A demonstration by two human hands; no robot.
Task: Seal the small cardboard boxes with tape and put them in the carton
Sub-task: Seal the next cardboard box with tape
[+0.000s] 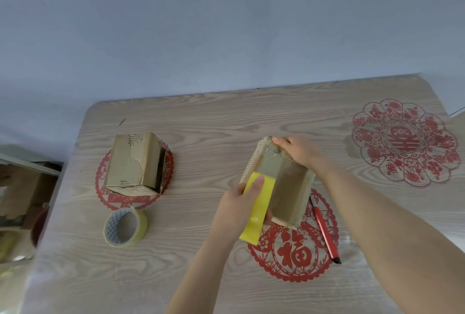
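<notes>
A small cardboard box (289,187) lies in the middle of the table. A strip of clear tape runs along its top from the far end down to a yellow tape roll (259,205). My left hand (239,208) grips that roll at the box's near-left edge. My right hand (299,150) presses on the box's far end, fingertips on the tape there. A second small cardboard box (133,162) stands at the left of the table, apart from both hands. Another yellow tape roll (125,225) lies in front of it.
A red pen (325,230) lies on the table just right of the held box. Red paper-cut decorations (405,142) mark the wooden table top (214,122). An open carton (20,193) sits below the table's left edge. A pale wall stands behind.
</notes>
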